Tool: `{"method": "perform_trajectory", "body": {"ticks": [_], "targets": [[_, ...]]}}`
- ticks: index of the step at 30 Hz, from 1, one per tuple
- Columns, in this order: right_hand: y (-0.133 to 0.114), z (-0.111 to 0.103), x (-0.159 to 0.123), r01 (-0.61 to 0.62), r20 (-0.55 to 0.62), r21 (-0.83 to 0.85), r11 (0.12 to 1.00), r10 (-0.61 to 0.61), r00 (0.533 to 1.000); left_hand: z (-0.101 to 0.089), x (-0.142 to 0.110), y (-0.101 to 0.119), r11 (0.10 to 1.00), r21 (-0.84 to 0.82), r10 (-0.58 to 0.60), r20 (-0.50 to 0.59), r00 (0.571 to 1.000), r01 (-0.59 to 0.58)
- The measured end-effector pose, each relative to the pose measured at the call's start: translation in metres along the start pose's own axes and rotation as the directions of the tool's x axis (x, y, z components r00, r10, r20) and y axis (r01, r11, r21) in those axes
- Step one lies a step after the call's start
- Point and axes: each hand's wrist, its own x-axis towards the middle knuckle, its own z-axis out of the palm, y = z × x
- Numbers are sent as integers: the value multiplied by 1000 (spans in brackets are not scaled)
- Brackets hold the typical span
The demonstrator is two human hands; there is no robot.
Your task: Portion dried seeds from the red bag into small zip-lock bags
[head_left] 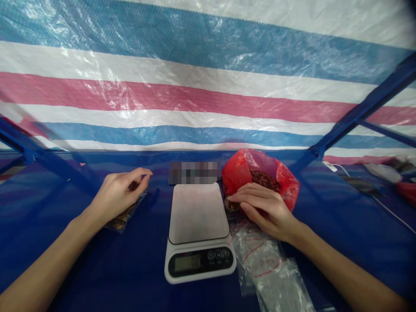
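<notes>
My left hand (pixel 121 190) is at the left with fingers curled, thumb and forefinger tips close together. Under it lies a small clear bag (pixel 120 222) with brown contents; whether the fingers grip it is hidden. My right hand (pixel 268 210) bends its fingers over a small round cup (pixel 230 205), only partly visible, at the front of a red plastic bag (pixel 289 187). Reddish-brown beans or nuts (pixel 264 178) fill this open bag. Between my hands sits a white digital scale (pixel 199 214) with a bare plate and faint digits on its display.
Clear zip bags with red seal lines (pixel 260 260) lie in a pile right of the scale. A blurred-out dark item (pixel 194 172) is behind the scale. Blue metal bars (pixel 354 115) and a striped plastic sheet (pixel 195 97) bound the blue table (pixel 136 268). A white cable (pixel 390 213) runs at right.
</notes>
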Motion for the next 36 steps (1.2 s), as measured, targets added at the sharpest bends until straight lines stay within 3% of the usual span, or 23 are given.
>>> {"method": "perform_trajectory", "body": {"ticks": [6, 11, 14, 17, 20, 28, 36], "targets": [[0, -6, 0, -45, -176, -92, 995, 29, 984, 1, 0, 2, 1000, -5, -3, 11, 1000, 3], [14, -23, -1, -284, -424, -223, 933, 169, 890, 1, 1, 2, 1000, 3, 23, -7, 1000, -23], [38, -30, -4, -358, -324, -298, 885, 258, 910, 1, 0, 2, 1000, 12, 28, -16, 999, -27], [58, -29, -9, -313, -122, -362, 878, 288, 950, 1, 0, 1, 999, 19, 30, -30, 999, -29], [63, -25, -12, -295, -52, -381, 877, 298, 953, 0, 0, 1, 999, 16, 40, -34, 999, -40], [52, -26, -6, -285, -121, -340, 896, 258, 958, 2, 0, 1, 998, 21, 58, -35, 998, -58], [30, -32, 0, -307, -351, -324, 895, 188, 917, 2, -1, -1, 999, 20, 43, -26, 999, -43]]}}
